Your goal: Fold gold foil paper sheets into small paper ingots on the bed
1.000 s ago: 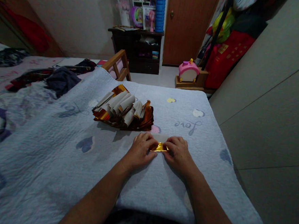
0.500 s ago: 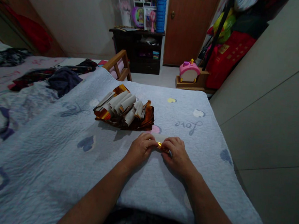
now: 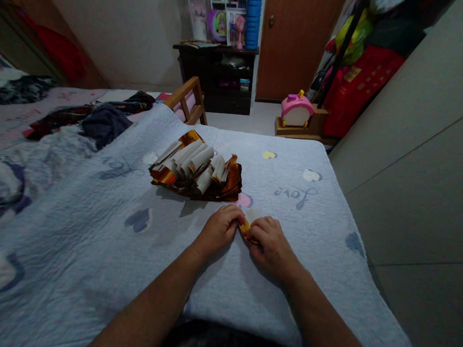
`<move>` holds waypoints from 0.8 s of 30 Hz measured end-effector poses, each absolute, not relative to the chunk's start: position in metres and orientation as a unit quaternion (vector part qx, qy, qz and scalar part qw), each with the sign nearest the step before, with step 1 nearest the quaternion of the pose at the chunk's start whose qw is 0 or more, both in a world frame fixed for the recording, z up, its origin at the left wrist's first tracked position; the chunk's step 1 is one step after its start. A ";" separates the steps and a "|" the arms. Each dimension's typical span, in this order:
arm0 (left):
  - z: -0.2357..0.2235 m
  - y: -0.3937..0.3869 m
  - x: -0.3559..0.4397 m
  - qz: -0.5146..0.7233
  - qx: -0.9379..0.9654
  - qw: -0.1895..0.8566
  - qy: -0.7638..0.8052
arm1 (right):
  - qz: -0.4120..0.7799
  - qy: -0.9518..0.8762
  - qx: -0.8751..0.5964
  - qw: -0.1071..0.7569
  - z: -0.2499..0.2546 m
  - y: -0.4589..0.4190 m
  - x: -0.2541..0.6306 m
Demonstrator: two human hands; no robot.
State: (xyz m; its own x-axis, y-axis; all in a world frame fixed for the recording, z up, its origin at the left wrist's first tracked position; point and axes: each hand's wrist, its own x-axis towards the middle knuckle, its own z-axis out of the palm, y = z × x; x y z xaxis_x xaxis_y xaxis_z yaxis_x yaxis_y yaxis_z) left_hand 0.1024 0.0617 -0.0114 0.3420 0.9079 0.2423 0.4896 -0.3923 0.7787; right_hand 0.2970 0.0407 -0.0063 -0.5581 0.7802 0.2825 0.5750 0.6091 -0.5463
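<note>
Head camera view: the left hand (image 3: pixel 222 228) pinches the far-left end of a small piece of gold paper (image 3: pixel 244 228) between thumb and fingers, while the right hand (image 3: pixel 271 245) has its fingers curled over the other end, nearer the person. The gold strip slants between them, with a pale part showing just beyond; how it is folded under the right fingers cannot be made out. Both hands are low over the light blue quilt (image 3: pixel 141 273), between its near and far edges, closer to the right edge than to the heap of clothes (image 3: pixel 106 125) on the left.

Beyond the left hand, and apart from it, lies a pile of curled papers (image 3: pixel 193 157), white and coppery gold, set in from the quilt's far edge. A printed pink heart (image 3: pixel 245 200) shows just beside the pile's near-right corner. Printed lettering (image 3: pixel 297 193) lies farther right, toward the far-right corner. Past the far edge stand a wooden chair (image 3: pixel 193 94), a dark cabinet (image 3: pixel 231 100) and, near the far-right corner, a pink toy (image 3: pixel 297 107).
</note>
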 end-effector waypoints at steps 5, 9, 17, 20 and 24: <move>-0.020 0.064 0.100 0.309 0.787 0.234 0.481 | 0.215 -0.869 -0.378 0.234 -0.009 0.042 0.297; -0.016 0.061 0.100 0.287 0.784 0.221 0.504 | 0.225 -0.868 -0.380 0.227 -0.008 0.041 0.299; -0.015 0.054 0.105 0.245 0.807 0.160 0.513 | 0.253 -0.851 -0.386 0.251 -0.013 0.044 0.302; -0.018 0.056 0.106 0.249 0.826 0.209 0.461 | 0.264 -0.839 -0.403 0.252 -0.015 0.045 0.302; -0.019 0.057 0.107 0.251 0.833 0.249 0.426 | 0.274 -0.833 -0.418 0.237 -0.013 0.044 0.303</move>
State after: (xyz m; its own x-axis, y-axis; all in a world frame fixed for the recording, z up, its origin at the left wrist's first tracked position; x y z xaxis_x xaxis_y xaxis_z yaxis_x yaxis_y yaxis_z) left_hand 0.1069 0.0568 -0.0192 0.5113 0.8344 0.2059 0.5838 -0.5130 0.6293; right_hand 0.3026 0.0440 -0.0127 -0.5378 0.8266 0.1659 0.5672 0.5003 -0.6542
